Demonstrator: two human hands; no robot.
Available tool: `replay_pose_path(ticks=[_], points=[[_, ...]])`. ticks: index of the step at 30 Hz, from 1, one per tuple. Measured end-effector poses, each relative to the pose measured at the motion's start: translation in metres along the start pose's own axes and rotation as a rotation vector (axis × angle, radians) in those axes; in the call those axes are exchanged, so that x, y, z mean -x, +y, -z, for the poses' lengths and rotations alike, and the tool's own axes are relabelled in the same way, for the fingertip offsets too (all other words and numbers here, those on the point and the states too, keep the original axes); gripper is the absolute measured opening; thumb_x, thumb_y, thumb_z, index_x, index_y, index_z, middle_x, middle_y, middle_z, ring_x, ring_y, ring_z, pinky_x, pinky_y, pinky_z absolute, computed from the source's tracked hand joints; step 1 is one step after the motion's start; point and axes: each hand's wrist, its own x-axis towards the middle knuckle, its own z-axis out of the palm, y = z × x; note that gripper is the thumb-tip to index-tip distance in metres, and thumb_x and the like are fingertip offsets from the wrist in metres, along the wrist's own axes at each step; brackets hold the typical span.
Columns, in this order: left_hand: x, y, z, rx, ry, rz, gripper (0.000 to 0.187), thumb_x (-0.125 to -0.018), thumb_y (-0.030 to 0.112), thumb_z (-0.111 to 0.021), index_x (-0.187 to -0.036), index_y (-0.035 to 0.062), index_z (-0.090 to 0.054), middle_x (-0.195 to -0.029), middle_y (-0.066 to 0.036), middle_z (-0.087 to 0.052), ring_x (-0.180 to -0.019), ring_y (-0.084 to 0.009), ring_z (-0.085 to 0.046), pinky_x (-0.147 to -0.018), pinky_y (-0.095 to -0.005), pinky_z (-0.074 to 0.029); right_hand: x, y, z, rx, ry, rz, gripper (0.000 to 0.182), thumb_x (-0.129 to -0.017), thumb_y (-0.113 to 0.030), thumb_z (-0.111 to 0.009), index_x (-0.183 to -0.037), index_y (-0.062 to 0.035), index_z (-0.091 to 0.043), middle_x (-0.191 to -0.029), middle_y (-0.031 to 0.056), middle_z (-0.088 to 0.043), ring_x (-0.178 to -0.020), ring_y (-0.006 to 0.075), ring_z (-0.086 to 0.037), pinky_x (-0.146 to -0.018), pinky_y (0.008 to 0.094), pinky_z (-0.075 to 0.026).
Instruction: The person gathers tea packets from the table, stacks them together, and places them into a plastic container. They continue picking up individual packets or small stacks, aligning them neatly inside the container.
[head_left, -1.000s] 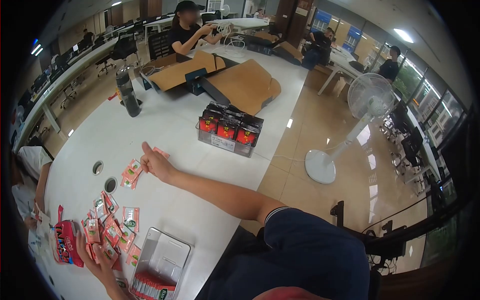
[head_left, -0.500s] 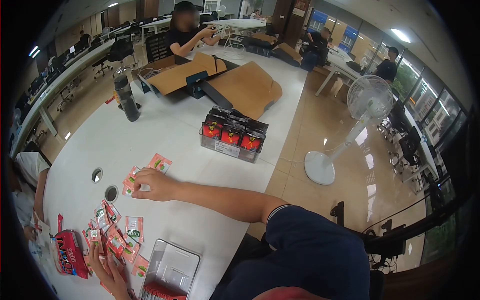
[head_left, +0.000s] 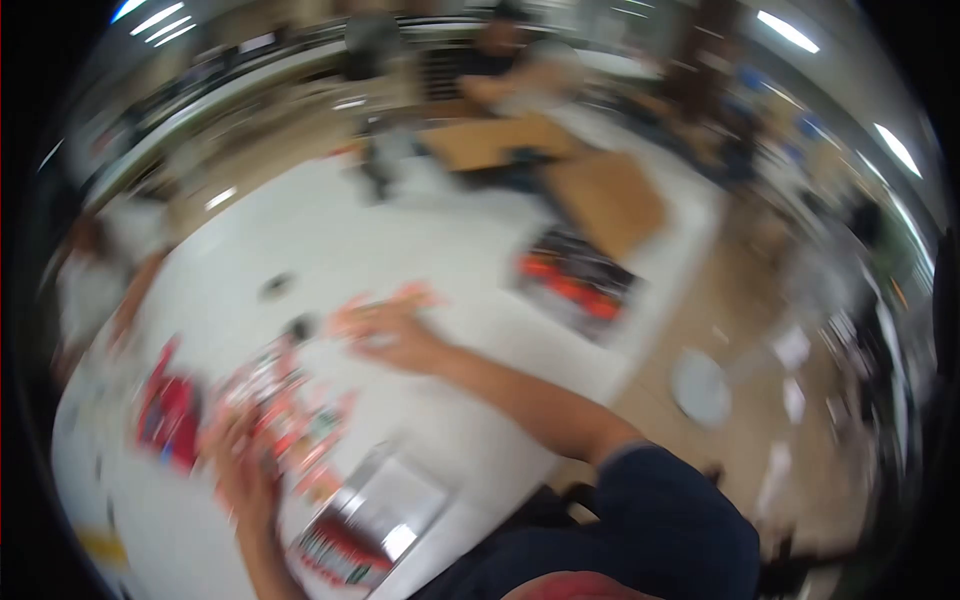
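Observation:
The view is blurred by motion. My right hand (head_left: 395,335) is over a few pink-and-white sachets (head_left: 422,294) near the table's middle; its fingers are smeared. At the left edge of a loose pile of similar sachets (head_left: 290,400) is my left hand (head_left: 243,462), its fingers blurred too. A red bag (head_left: 172,418) lies left of that pile. In front of me, a clear plastic box (head_left: 405,490) holds red packets (head_left: 340,553) in its near part.
Another clear box with black-and-red packets (head_left: 575,280) stands at the table's right. Beyond it are opened cardboard boxes (head_left: 605,200). A dark bottle (head_left: 375,165) stands farther back. People sit at the left (head_left: 115,260) and the far side (head_left: 495,65). A fan is off to the right.
The camera view has turned left, so the table and its objects appear farther right and blurred. Both my hands remain near the sachets, and more of my left forearm shows.

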Motion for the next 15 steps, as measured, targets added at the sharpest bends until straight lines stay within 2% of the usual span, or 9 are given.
replay_pose_path(ticks=[1,2,3,4,5,6,9,15], points=[[-0.008,0.013,-0.001,-0.11,0.015,-0.055,0.038,-0.104,0.024,-0.063,-0.137,0.0057,-0.064,-0.127,-0.013,-0.071,-0.126,-0.0369,-0.061,-0.115,-0.0486,-0.04,-0.001,0.008,-0.001,-0.122,-0.021,0.067,0.027,-0.095,-0.019,-0.078,-0.119,-0.006,-0.075,-0.123,0.0112,-0.076,-0.117,0.0275,-0.07,-0.102,0.0423,-0.054],[-0.009,0.014,0.002,0.006,-0.009,0.062,0.037,-0.103,0.021,-0.063,-0.137,0.0063,-0.066,-0.132,-0.013,-0.07,-0.127,-0.0346,-0.06,-0.114,-0.0487,-0.041,-0.003,0.016,-0.004,-0.153,-0.033,0.031,0.023,-0.095,-0.014,-0.077,-0.116,-0.0046,-0.076,-0.124,0.0121,-0.076,-0.116,0.0271,-0.071,-0.099,0.0421,-0.056],[-0.007,0.012,0.009,0.026,0.001,0.071,0.039,-0.099,0.018,-0.07,-0.136,0.0052,-0.068,-0.133,-0.016,-0.07,-0.133,-0.0344,-0.059,-0.116,-0.0487,-0.043,-0.007,0.012,0.001,-0.12,-0.131,-0.035,0.018,-0.094,-0.011,-0.077,-0.11,-0.0039,-0.077,-0.124,0.0124,-0.076,-0.119,0.0256,-0.071,-0.101,0.0422,-0.055],[-0.004,0.006,0.01,0.065,-0.005,0.081,0.04,-0.099,0.019,-0.068,-0.137,0.0048,-0.067,-0.135,-0.018,-0.068,-0.134,-0.035,-0.059,-0.115,-0.0488,-0.044,-0.012,-0.002,0.005,-0.047,-0.077,0.083,0.013,-0.092,-0.009,-0.078,-0.104,-0.0043,-0.077,-0.113,0.0116,-0.078,-0.11,0.0259,-0.072,-0.097,0.0419,-0.055],[-0.001,0.0,0.012,0.076,0.017,0.05,0.042,-0.1,0.019,-0.065,-0.139,0.005,-0.065,-0.137,-0.018,-0.066,-0.134,-0.0346,-0.058,-0.115,-0.049,-0.044,-0.006,0.0,0.009,0.235,-0.072,0.065,0.011,-0.09,-0.007,-0.079,-0.1,-0.0045,-0.077,-0.101,0.0101,-0.077,-0.097,0.0263,-0.071,-0.091,0.0416,-0.053],[0.002,-0.007,0.011,0.122,0.025,0.026,0.039,-0.104,0.018,-0.059,-0.141,0.0058,-0.064,-0.14,-0.016,-0.064,-0.135,-0.0345,-0.056,-0.115,-0.0489,-0.042,-0.005,0.015,0.002,0.112,-0.027,0.077,0.013,-0.087,-0.006,-0.079,-0.1,-0.0044,-0.076,-0.094,0.0099,-0.073,-0.089,0.0273,-0.068,-0.088,0.0412,-0.051],[0.009,-0.018,0.023,0.121,0.016,0.045,0.039,-0.104,0.017,-0.06,-0.141,0.0043,-0.06,-0.141,-0.017,-0.061,-0.134,-0.035,-0.055,-0.114,-0.0479,-0.042,-0.014,-0.013,0.001,0.052,-0.089,-0.107,0.011,-0.088,-0.005,-0.075,-0.092,0.002,-0.067,-0.092,0.0124,-0.067,-0.092,0.0286,-0.064,-0.09,0.0388,-0.049],[0.009,-0.018,0.019,0.13,0.004,0.041,0.04,-0.104,0.017,-0.062,-0.142,0.0037,-0.059,-0.139,-0.016,-0.059,-0.134,-0.0346,-0.053,-0.114,-0.0469,-0.041,-0.015,-0.017,0.003,0.031,-0.097,-0.168,0.013,-0.091,-0.007,-0.073,-0.089,0.0033,-0.065,-0.094,0.013,-0.066,-0.095,0.0282,-0.063,-0.092,0.0379,-0.047]])
